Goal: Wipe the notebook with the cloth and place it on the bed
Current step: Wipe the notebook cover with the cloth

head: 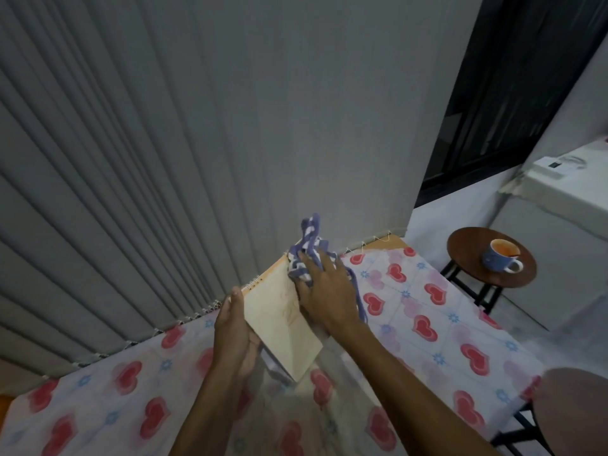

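A cream spiral-bound notebook [279, 320] is held tilted above the bed [444, 324], which has a white sheet with red hearts. My left hand [235, 337] grips the notebook along its left edge from below. My right hand [324, 291] presses a purple-and-white cloth [307, 251] against the notebook's upper right part. The cloth bunches above my fingers, and a purple strip of it hangs down past my wrist. The notebook's spiral binding shows at its top left edge.
Grey vertical blinds [131, 159] hang right behind the bed. A round brown stool [467, 245] stands at the right with a blue cup [501, 255] on it. A white appliance [559, 205] is at the far right, and another round stool top [579, 409] sits at the lower right.
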`<state>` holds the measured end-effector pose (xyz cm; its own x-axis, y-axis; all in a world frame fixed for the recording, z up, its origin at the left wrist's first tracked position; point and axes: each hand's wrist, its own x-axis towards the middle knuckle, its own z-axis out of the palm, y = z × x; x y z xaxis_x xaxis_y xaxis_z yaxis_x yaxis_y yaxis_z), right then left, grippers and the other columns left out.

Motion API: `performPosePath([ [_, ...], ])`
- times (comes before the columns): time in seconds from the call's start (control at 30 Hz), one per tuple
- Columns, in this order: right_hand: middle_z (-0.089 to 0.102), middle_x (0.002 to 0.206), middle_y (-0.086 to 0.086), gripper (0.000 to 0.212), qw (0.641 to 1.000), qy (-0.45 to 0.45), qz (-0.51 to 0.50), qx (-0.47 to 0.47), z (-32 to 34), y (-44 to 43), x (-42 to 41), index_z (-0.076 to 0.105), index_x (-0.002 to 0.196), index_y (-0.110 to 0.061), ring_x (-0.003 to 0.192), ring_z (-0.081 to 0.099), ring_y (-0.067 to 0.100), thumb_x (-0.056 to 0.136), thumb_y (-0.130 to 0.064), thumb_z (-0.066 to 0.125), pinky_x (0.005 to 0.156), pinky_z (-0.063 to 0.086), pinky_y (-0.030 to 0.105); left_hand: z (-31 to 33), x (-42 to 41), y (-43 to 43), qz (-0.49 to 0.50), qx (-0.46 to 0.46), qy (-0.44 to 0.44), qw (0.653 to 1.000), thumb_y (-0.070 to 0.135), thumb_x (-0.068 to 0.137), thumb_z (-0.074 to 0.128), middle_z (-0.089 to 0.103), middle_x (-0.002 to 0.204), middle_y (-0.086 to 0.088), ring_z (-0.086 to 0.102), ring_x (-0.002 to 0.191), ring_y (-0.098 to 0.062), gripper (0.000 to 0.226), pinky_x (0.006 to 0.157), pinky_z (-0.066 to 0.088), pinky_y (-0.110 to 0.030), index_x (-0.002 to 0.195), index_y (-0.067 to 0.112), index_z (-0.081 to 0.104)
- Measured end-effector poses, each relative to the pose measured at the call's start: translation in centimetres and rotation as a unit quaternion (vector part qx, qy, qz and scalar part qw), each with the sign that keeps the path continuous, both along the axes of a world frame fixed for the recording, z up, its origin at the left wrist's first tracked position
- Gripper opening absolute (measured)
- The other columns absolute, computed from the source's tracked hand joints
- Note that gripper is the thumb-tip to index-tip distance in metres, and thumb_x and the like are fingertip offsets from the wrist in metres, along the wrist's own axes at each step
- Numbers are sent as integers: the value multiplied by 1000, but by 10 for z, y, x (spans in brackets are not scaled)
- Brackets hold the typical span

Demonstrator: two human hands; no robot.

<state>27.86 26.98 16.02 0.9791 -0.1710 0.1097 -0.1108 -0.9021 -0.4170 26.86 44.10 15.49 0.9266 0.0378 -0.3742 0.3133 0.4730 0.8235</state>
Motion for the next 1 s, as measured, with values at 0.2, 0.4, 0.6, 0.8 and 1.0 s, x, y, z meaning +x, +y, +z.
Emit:
performPosePath([
  [0.2,49,154,-8,52,989,-102,103,-23,-28,30,-55,39,147,-44,141,47,24,96,-49,43,113,43,52,-3,7,5,15,8,11,1000,42,104,49,74,117,-20,72,101,-34,38,97,54,-52,122,12,63],
  [0.4,69,131,2,34,988,-84,-42,126,19,-31,18,67,123,-29,116,67,27,107,-43,42,104,51,47,-2,2,0,1,-6,3,1000,41,105,46,73,121,-14,68,116,-34,29,105,46,-61,113,18,61],
  [0.6,48,156,-6,40,992,-89,85,14,-20,41,-62,52,142,-37,146,41,19,104,-42,42,123,27,42,-1,15,2,28,-15,14,999,41,104,50,69,125,-22,67,115,-37,35,105,49,-56,126,15,59],
  [0.8,47,157,-2,43,990,-69,122,13,-37,21,-83,43,146,-38,143,44,26,104,-44,43,112,44,50,-9,16,13,45,-52,32,997,41,106,42,55,143,-22,54,131,-39,54,113,39,-60,147,7,46],
  [1.0,59,146,-3,38,995,-81,41,33,-42,18,-74,53,141,-32,139,50,20,103,-37,52,117,41,45,0,26,15,50,-45,33,997,48,105,41,59,141,-22,57,129,-40,56,111,42,-60,146,10,45],
])
